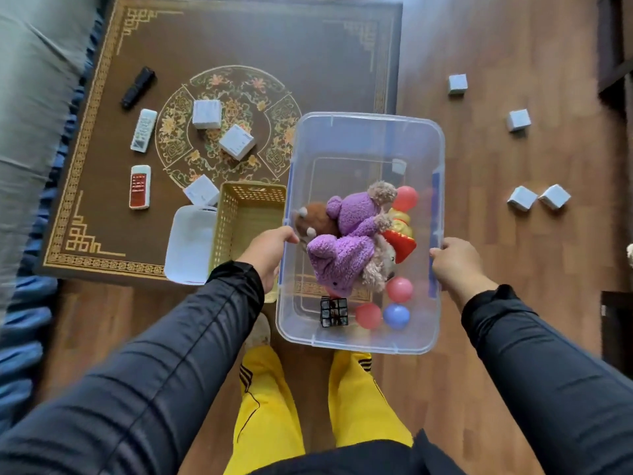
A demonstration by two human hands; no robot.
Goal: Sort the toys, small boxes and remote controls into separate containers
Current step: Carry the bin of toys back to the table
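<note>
I hold a clear plastic bin (pixel 363 132) above the floor, my left hand (pixel 270 252) gripping its left rim and my right hand (pixel 455 265) its right rim. Inside lie two purple plush bears (pixel 349 234), a brown plush toy (pixel 315 219), a red and gold figure (pixel 400 234), a puzzle cube (pixel 334 311) and several coloured balls (pixel 397 315). On the rug, three remote controls lie in a column: black (pixel 138 87), white (pixel 144 130), red-faced (pixel 140 186). White small boxes (pixel 206 113) sit on the rug; more small boxes (pixel 522 197) lie on the wood floor.
A yellow perforated basket (pixel 239 214) and a white container (pixel 188 245) stand at the rug's (pixel 308 46) near edge, left of the bin. A grey sofa (pixel 30 114) runs along the left. Dark furniture (pixel 616 56) lines the right edge. My yellow trousers (pixel 267 406) show below.
</note>
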